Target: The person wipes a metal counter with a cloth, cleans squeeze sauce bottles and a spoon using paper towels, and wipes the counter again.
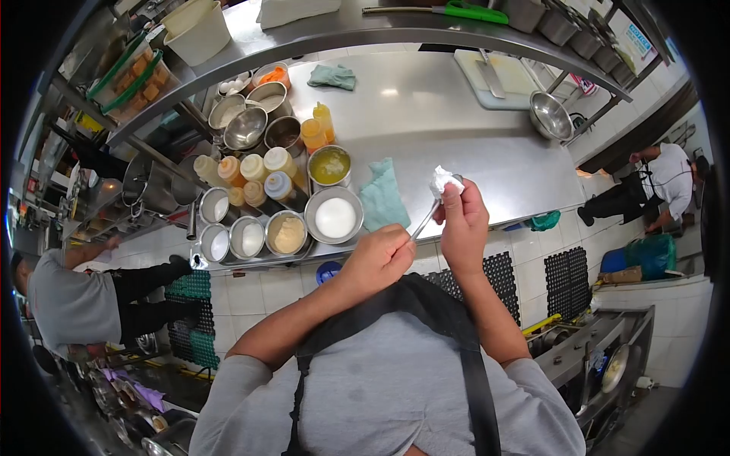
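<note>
My left hand (380, 260) is closed in a fist around one end of a thin metal utensil (423, 222), in front of my chest. My right hand (464, 226) pinches a crumpled white paper or cloth wad (443, 181) at the utensil's far end. The wad and fingers hide that end, so I cannot tell the utensil's kind. A folded green cloth (382, 196) lies on the steel counter left of my right hand. Beside it stand a metal pot of white contents (334, 218) and a pot of yellow-green liquid (329, 165).
Several squeeze bottles (280, 188) and smaller pots (287, 234) crowd the counter's left side. A knife (491, 76) rests on a cutting board (515, 85) at the far right, near a metal bowl (551, 116). A shelf (365, 38) spans overhead. People stand at left (72, 296) and right (661, 182).
</note>
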Demonstrator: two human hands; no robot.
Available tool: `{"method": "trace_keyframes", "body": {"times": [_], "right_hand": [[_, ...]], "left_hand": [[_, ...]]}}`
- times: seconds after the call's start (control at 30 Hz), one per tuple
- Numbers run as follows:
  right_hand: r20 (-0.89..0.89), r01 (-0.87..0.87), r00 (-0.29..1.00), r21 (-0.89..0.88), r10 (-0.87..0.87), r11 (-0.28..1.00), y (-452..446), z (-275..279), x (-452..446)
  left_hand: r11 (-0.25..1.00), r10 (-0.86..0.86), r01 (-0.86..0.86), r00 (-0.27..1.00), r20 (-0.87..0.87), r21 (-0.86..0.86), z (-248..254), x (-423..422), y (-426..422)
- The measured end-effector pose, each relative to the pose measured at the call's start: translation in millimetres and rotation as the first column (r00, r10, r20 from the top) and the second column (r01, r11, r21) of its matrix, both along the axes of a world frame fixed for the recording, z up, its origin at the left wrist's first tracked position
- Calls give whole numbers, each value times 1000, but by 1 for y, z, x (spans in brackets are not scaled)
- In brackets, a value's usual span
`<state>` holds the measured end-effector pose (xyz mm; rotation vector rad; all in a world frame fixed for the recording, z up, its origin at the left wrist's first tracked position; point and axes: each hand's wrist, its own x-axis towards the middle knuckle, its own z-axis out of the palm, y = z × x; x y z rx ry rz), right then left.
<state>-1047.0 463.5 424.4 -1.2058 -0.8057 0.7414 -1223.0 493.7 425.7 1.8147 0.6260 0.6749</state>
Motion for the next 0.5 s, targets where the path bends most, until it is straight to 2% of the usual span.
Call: {"method": "trace_keyframes", "body": {"times": [0.13, 0.17, 0.27, 0.37, 0.5], "right_hand": [[-72, -171, 984, -75, 166, 982, -1, 10, 0], [-181, -226, 960, -54, 214, 973, 0, 11, 1], [-232, -254, 944, -51, 236, 966, 1, 8, 0], [-394, -267, 885, 8, 248, 964, 1, 3, -1], [-523, -196, 833, 28, 181, 980, 1, 10, -5]], "left_hand": [[1000, 13, -14, 999, 30, 27, -4, -4, -1], [999, 18, -20, 999, 41, 34, -4, -5, -2], [989, -2, 0, 1000, 13, 150, -12, -8, 2], [993, 3, -3, 1000, 0, 121, -10, -10, 1], [989, 8, -8, 1000, 5, 148, -13, -13, 0]]}}
